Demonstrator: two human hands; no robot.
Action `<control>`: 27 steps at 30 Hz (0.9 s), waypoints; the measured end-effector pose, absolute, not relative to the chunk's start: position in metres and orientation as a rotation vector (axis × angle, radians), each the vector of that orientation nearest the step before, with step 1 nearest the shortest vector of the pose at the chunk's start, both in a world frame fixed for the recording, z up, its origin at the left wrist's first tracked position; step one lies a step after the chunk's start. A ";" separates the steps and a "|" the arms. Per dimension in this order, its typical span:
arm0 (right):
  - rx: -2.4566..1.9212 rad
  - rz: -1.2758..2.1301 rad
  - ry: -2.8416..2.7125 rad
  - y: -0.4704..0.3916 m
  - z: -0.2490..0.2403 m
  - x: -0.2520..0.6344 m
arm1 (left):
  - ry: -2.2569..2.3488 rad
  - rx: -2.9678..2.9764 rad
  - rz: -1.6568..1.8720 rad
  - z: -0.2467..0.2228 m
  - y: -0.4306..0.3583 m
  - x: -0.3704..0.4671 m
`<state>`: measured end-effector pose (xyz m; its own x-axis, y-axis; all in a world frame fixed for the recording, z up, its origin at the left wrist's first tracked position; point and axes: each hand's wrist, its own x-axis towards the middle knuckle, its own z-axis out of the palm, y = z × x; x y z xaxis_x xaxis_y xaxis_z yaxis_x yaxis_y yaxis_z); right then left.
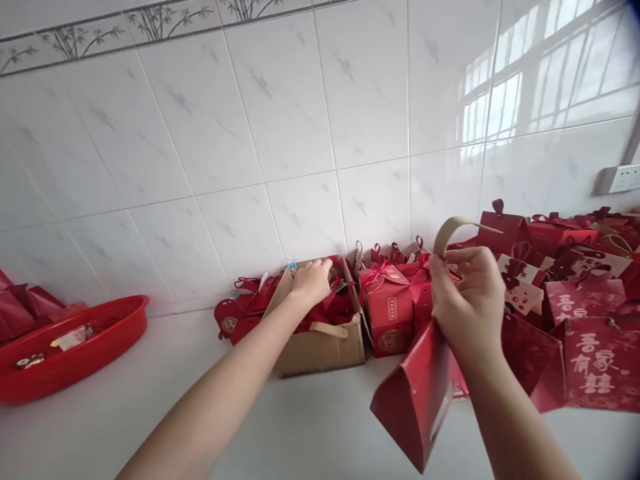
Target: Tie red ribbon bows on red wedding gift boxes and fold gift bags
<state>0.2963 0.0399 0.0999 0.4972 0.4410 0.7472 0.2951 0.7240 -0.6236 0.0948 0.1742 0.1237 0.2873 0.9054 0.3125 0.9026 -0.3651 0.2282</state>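
My right hand pinches the top of a red gift box shaped like a small tent, which hangs tilted above the counter. A beige ribbon strip curves up from between the thumb and fingers. At the cardboard box, my left hand reaches over the far side, its fingers curled. What those fingers hold, if anything, is hidden. Dark red ribbons fill the cardboard box, and one beige ribbon piece hangs over its front edge.
Red gift boxes crowd the counter on the right, with more at the far right. A red plastic basin with small packets stands at the left. Behind runs a white tiled wall with a socket.
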 end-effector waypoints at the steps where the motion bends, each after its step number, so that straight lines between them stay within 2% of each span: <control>1: -0.808 0.089 -1.027 0.038 0.103 0.295 | 1.776 2.549 0.471 0.123 0.188 0.103; 6: -0.816 0.196 -1.006 0.032 0.112 0.295 | 1.889 2.526 -0.063 0.112 0.239 0.130; 9: -0.808 0.225 -1.038 0.031 0.114 0.294 | 1.976 2.482 -0.159 0.106 0.254 0.131; 13: -0.759 0.304 -1.078 0.027 0.116 0.288 | 2.046 2.451 -0.099 0.100 0.258 0.126; 19: -0.755 0.344 -1.072 0.024 0.118 0.288 | 2.202 2.298 0.363 0.111 0.258 0.111; 27: -0.775 0.297 -1.095 0.025 0.116 0.287 | 2.050 2.077 1.453 0.168 0.217 0.066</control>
<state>0.2873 0.0248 0.1163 0.4514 0.5735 0.6836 0.1499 0.7065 -0.6916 0.0658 0.2171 0.1681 -0.1842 0.7457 0.6403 0.8511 -0.2049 0.4834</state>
